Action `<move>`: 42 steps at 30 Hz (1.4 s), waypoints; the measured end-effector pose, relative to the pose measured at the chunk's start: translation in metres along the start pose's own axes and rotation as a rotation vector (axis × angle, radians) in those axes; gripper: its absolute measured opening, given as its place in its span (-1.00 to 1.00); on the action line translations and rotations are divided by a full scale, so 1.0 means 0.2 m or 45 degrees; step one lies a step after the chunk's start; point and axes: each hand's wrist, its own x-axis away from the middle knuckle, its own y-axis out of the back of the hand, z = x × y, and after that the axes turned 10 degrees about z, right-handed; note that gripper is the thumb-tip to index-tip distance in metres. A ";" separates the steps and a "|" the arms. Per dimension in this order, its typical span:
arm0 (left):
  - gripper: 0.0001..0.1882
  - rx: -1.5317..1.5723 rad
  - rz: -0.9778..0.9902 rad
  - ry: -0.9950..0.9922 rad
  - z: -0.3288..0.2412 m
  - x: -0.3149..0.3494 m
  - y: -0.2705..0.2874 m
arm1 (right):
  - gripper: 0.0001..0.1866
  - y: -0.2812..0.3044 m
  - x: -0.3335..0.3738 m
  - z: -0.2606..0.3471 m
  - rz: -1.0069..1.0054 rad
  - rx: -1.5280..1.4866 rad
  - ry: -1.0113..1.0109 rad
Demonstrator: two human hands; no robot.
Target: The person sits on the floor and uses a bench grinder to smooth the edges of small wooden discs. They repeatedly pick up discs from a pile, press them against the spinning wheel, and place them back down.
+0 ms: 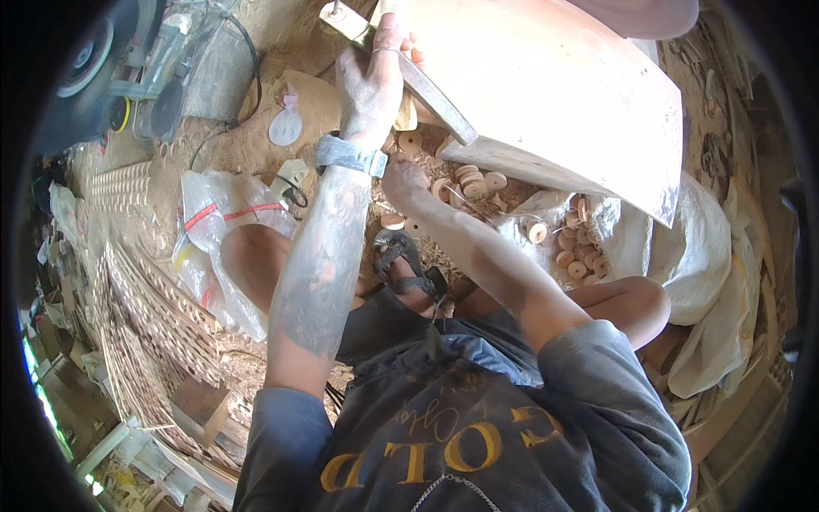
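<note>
My left hand [373, 81] reaches up to a flat grey metal bar [439, 107], its fingers wrapped round the bar's upper part. The bar slants along the left edge of a large pale board or cover [546, 94]. Below it, my right hand [405, 181] is low beside the left wrist, fingers curled. What it holds, if anything, is hidden. Close by is a round wooden disc with a centre hole [410, 142]. Several more wooden discs [469, 179] lie in a loose heap to the right of that hand.
A white sack [699, 247] with more discs beside it stands at the right. Clear plastic bags [217, 222] lie left of my leg. Perforated wooden strips [145, 316] are stacked at the left. A machine with a wheel [85, 55] and a cable [254, 64] occupy the upper left.
</note>
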 end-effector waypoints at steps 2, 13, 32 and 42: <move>-0.52 -0.081 0.002 0.003 -0.02 0.00 0.00 | -0.45 -0.07 -0.05 0.00 -0.112 0.309 0.063; -0.57 0.003 -0.144 0.087 0.12 -0.02 0.04 | -0.55 -0.13 -0.09 -0.12 -0.103 0.245 0.191; -0.53 0.058 0.034 0.244 0.21 -0.06 0.11 | -0.51 -0.11 0.03 -0.26 -0.019 -0.781 0.232; -0.53 -0.075 0.086 -0.084 0.04 -0.01 0.02 | -0.34 -0.32 0.09 -0.05 0.148 -0.535 0.021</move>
